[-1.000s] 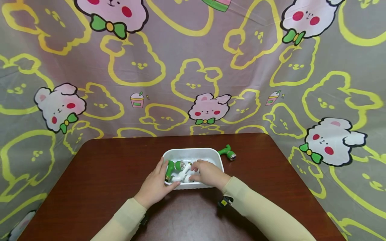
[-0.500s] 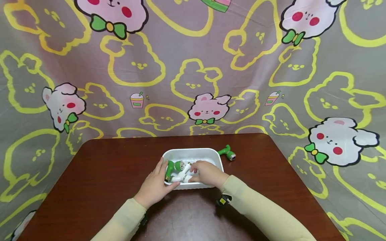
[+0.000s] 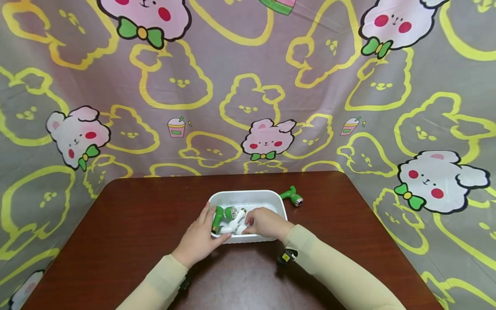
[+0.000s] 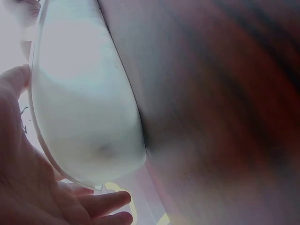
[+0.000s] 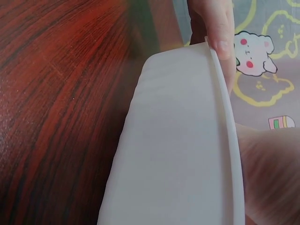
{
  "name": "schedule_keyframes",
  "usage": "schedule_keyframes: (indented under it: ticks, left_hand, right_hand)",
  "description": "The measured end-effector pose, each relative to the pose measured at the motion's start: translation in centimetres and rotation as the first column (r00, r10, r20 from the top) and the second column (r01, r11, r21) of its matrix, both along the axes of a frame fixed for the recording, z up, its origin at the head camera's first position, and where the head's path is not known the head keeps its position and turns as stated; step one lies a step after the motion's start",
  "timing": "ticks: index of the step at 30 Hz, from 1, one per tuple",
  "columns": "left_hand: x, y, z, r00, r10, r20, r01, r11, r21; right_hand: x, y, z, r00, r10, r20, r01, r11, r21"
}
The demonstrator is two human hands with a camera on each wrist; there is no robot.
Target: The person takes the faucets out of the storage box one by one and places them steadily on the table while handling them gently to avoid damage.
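The person's left hand (image 3: 199,237) is resting against the left end of the white tray (image 3: 248,199) on the desk (image 3: 155,206), fingers lying loosely straight. The right hand (image 3: 267,221) is hanging inside the tray, bent fingers sitting by a white piece (image 3: 234,224) — whether they're gripping it, I can't tell. One green piece (image 3: 218,218) is lying leftward; a second green piece (image 3: 292,194) is resting outside, beyond.

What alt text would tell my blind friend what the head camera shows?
A person's left-hand grip touches a white tub; the right-hand grip reaches inside, near green and white pieces. Another green piece lies outside, on the brown table.
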State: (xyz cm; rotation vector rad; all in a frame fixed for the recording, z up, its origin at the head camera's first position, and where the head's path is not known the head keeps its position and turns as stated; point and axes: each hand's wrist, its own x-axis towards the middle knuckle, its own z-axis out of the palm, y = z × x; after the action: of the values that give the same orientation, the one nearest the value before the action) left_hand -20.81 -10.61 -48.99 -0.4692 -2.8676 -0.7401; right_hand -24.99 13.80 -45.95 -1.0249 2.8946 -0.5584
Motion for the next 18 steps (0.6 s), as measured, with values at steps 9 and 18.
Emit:
schedule_keyframes:
  ticks: [9, 18]
  left_hand:
    - [0.02, 0.02, 0.11, 1.0, 0.001, 0.006, -0.001, 1.0, -0.01]
    - [0.0, 0.07, 0.11, 1.0, 0.004, 0.006, -0.003, 1.0, -0.015]
  right_hand:
    - [-0.12, 0.11, -0.12, 0.999, -0.025, 0.037, 0.025, 1.0, -0.006]
    - [-0.05, 0.37, 0.18, 0.996, -0.072, 0.053, 0.07, 0.997, 0.029]
